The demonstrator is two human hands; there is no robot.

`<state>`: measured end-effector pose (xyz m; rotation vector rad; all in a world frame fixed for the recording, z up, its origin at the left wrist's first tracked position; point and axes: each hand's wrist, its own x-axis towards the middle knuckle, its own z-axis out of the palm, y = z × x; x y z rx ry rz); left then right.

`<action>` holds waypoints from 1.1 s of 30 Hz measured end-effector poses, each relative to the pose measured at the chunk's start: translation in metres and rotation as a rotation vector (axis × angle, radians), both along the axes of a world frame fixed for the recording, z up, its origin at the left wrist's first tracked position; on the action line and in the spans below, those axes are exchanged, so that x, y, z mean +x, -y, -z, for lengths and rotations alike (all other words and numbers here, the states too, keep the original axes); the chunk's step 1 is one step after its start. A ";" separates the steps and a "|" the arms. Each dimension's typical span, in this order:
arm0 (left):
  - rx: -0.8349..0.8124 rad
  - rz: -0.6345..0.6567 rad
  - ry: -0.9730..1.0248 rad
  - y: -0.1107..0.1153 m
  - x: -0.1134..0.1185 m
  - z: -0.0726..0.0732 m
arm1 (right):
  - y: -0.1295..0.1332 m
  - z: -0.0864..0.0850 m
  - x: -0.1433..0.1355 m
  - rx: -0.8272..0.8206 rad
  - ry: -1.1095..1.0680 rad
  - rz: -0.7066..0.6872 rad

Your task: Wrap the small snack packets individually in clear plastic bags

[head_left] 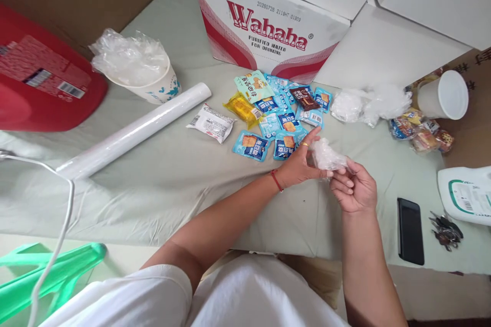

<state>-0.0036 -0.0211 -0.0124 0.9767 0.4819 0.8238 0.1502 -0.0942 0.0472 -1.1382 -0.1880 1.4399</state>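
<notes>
Viewed from my remote station, the chief risk I note is loss of grip: the crumpled clear plastic film is thin and held mainly by the fingertips, so uneven tension between the two hands could tear it or let a fold slip free. A second risk is disturbance of the blue snack packets; they lie loose and overlapping just beyond my left hand, and a forward sweep of its fingers could catch a corner and scatter them. Third, static or cling could draw the film to the loose clear plastic wads beyond my right hand, making the pieces hard to tell apart. As to position, the film lies directly between the hands, above the cloth. My left hand grasps it from the left, thumb on the near side and fingers reaching round the far side; my right hand pinches its lower right edge between thumb and fingers. Neither hand is released. The brown cocoa packet lies farther out, past the left fingertips. To the right of my right hand, well apart from it, I record a black phone and, beyond that, a bunch of keys.
</notes>
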 end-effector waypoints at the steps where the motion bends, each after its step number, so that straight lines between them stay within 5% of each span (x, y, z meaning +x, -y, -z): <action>1: 0.004 0.021 0.001 0.000 0.000 0.002 | 0.001 0.002 -0.002 -0.014 -0.002 -0.006; 8: -0.231 -0.016 0.121 0.000 0.003 0.004 | 0.005 -0.016 0.031 0.182 0.076 0.266; 13: -0.086 -0.089 0.294 -0.006 -0.003 -0.006 | 0.008 -0.030 0.044 0.340 0.268 0.383; 19: -0.087 -0.134 0.147 -0.009 -0.011 -0.012 | 0.014 -0.006 0.004 0.264 0.578 0.255; 25: -0.110 0.171 0.004 -0.005 -0.010 -0.014 | 0.018 0.008 -0.013 0.153 0.880 0.104; 33: -0.220 0.034 -0.001 -0.011 -0.007 -0.010 | 0.020 0.004 -0.004 0.055 0.765 0.046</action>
